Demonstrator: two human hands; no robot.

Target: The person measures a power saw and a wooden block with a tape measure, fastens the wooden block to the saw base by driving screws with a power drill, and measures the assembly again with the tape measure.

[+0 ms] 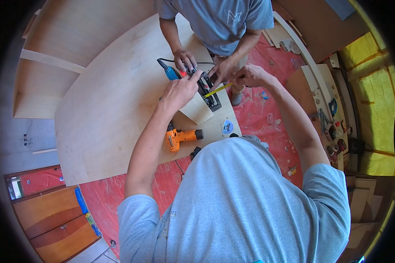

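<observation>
My left hand [182,91] reaches over the wooden table to a blue and black power tool [171,72], its fingers bent near the tool's top; whether it grips anything is hidden. My right hand [253,76] is closed around the end of a yellow tape measure [218,89], whose blade stretches left to the tool's black base [212,101]. Under the tool lies a light wooden board [196,109]. A co-worker's two hands [220,70] are at the far side of the tool, close to mine.
An orange cordless drill [182,137] lies on the large table panel [105,127] near its front edge. The co-worker [219,22] stands opposite. Red sheeting [267,114] covers the floor. A side bench [322,94] at the right holds several tools.
</observation>
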